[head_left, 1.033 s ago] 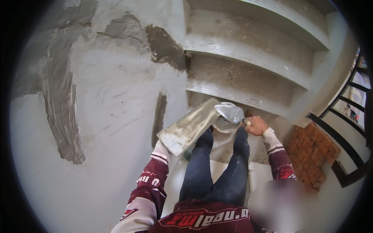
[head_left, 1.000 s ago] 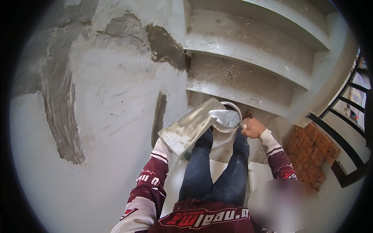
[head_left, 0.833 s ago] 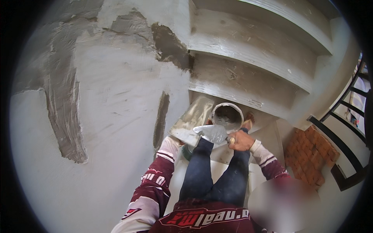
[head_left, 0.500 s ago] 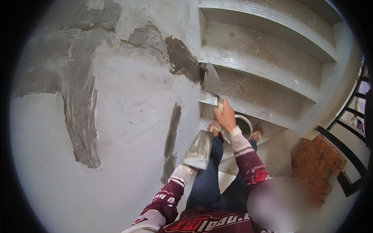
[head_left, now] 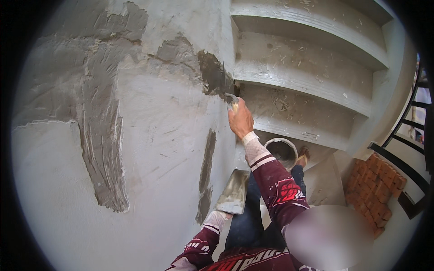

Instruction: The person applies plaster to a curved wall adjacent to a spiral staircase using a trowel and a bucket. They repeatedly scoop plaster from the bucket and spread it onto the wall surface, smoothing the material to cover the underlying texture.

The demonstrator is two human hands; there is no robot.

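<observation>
My right hand (head_left: 242,118) grips the handle of a trowel (head_left: 232,97), reaching to a dark, ragged mortar patch (head_left: 209,67) where the wall meets the steps; its blade is hard to make out against the patch. Low in the picture, my left hand (head_left: 224,216) holds a flat rectangular board (head_left: 233,194) smeared with pale grey material, which hides most of the fingers. A round bucket (head_left: 280,140) with dark contents stands below my right forearm, between my feet and partly hidden by that arm.
Concrete steps (head_left: 303,63) rise at the upper right beside the plastered wall (head_left: 153,162), which carries a long grey patch (head_left: 101,158) and a narrow strip (head_left: 205,176). A black railing (head_left: 409,174) curves along the right, near stacked red bricks (head_left: 370,185).
My right hand and trowel have gone from over the bucket up and left to the wall corner. The board has come lower, away from the bucket. The view has shifted slightly.
</observation>
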